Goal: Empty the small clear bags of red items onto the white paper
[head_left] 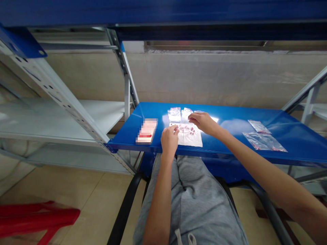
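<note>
Evidently light, small red beads [192, 130] are scattered on a white cloth [190, 140] laid on the blue worktop [153, 112].
Each would probably be hard, smooth and apt to roll, best pinched singly at its sides; the grip of the left hand [169, 140] and of the right hand [203, 122] is drawn nearly together, but whether anything is held cannot be told. Contents cannot be made out in the clear bags [175, 114] behind; red bits are seen inside the larger bag [265, 141] at right.
</note>
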Motion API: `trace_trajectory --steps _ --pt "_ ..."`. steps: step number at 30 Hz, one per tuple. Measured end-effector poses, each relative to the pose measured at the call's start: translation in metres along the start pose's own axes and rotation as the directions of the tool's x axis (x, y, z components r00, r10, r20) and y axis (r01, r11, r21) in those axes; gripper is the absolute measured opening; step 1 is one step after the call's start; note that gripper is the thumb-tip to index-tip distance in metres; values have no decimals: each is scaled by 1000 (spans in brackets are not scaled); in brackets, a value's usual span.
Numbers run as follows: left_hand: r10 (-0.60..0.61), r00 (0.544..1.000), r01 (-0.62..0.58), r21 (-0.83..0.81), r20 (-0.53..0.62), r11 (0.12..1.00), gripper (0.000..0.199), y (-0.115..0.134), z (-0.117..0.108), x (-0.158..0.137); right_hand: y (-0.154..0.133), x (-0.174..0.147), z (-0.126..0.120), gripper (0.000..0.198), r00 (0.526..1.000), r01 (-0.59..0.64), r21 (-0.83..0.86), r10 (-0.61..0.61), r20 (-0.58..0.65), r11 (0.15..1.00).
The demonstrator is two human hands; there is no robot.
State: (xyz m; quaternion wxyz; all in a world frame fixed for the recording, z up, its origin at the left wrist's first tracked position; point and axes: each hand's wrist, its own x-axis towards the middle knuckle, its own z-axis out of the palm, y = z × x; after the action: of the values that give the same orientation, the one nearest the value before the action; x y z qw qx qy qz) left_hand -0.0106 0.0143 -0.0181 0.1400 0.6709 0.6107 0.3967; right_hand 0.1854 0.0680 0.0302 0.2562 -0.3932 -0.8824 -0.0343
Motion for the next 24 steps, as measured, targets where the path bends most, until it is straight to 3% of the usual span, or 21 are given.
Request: trace_trajectory --steps 6,17,24 --pt "-38 999 38 -11 29 999 25 0 1 -1 -1 3 2 19 999 10 -14 -9 49 1000" --pt "10 998 -4 113 -60 994 20 -3 10 -3 3 5 2 19 996 49 -19 -48 81 999" --pt "38 998 -31 144 -49 989 15 -6 11 -4 2 3 -2 18 994 34 -9 -33 101 999"
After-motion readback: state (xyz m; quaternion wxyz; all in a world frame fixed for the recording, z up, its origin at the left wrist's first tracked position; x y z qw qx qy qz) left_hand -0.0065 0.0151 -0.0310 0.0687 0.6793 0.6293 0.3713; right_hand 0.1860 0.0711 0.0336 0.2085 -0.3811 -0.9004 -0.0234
